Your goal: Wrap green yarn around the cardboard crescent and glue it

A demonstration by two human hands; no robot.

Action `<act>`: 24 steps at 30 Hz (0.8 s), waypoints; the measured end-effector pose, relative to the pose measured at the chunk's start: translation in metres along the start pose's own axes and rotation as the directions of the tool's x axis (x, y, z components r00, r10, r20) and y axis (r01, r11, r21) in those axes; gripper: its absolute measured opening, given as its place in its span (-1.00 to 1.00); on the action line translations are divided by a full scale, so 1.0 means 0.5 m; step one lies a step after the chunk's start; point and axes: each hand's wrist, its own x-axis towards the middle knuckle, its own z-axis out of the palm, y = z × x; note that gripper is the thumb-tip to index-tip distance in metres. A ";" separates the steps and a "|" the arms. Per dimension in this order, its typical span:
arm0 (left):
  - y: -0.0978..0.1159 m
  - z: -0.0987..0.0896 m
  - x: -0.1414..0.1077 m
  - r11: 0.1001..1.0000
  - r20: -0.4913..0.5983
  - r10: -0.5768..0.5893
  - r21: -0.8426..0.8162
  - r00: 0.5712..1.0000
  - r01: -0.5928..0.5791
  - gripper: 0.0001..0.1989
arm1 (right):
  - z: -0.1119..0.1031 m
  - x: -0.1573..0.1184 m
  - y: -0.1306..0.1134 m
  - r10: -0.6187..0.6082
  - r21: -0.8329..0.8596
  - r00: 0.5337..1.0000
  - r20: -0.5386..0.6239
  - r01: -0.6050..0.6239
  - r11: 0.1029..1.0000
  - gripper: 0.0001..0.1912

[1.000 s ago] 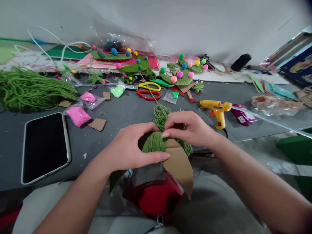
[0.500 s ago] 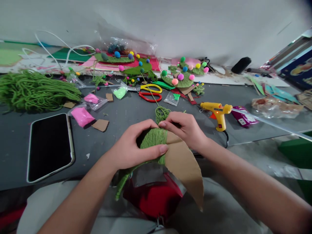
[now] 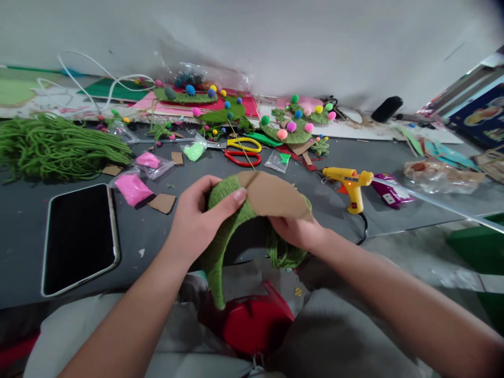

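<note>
A curved cardboard piece [image 3: 275,194] is in front of me, its left part wrapped in green yarn [image 3: 224,231] down to a narrow tip. My left hand [image 3: 200,215] grips the wrapped part, thumb on top near where the bare cardboard begins. Under the right part of the cardboard is my right hand [image 3: 295,231], its fingers mostly hidden. A loose bundle of green yarn [image 3: 285,253] hangs below the cardboard beside my right hand; whether the fingers hold it is hidden.
A tablet [image 3: 81,239] lies at the left, below a yarn heap [image 3: 59,144]. Scissors [image 3: 242,157], pink clay packets [image 3: 134,188] and pompom-decorated green pieces [image 3: 287,131] lie farther back. A yellow glue gun [image 3: 350,186] with a long clear stick is at the right.
The cardboard has turned and tilted, its bare end now raised to the right. My right hand has moved from its upper edge to underneath, and the yarn bundle from behind it to below.
</note>
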 end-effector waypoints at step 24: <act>0.013 -0.038 0.017 0.517 -0.082 0.096 0.855 0.992 0.021 -0.54 | -0.021 -0.004 -0.025 -0.338 -0.535 0.939 0.062 0.317 0.783 -0.77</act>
